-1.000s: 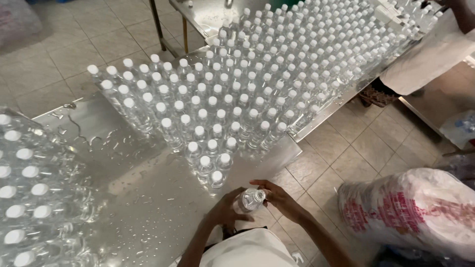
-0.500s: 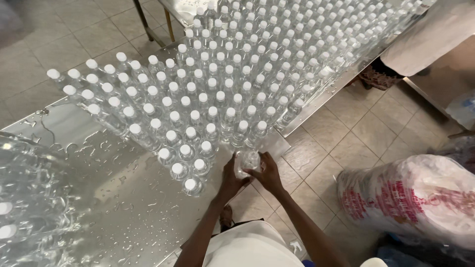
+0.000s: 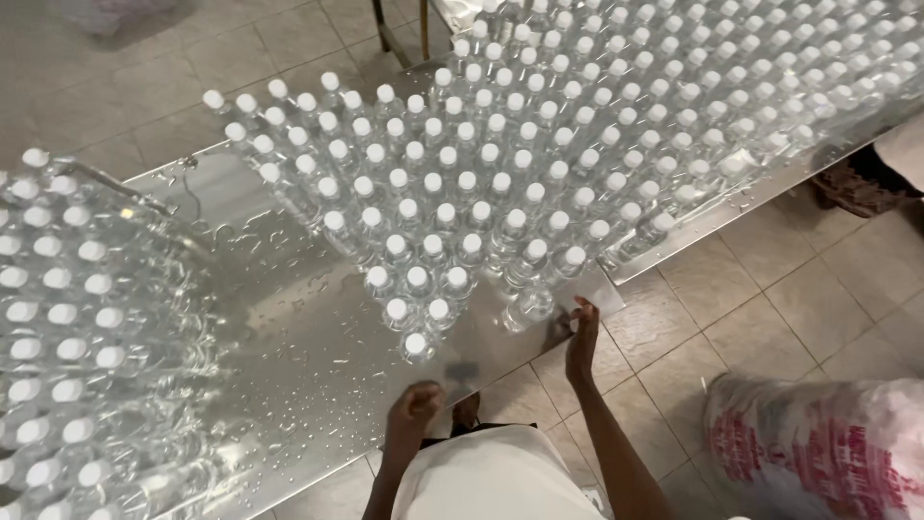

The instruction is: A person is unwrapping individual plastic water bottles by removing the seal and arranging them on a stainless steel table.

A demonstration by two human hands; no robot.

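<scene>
A wet steel table (image 3: 289, 366) carries a huge crowd of white-capped clear bottles (image 3: 539, 144). At its near edge one uncapped bottle (image 3: 527, 306) stands just beside the right hand (image 3: 581, 337), fingers open, letting go. The left hand (image 3: 414, 409) is curled, holding nothing visible.

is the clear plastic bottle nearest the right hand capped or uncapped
Uncapped, it seems: the clear plastic bottle by the right hand shows no white cap, unlike its neighbours.
</scene>
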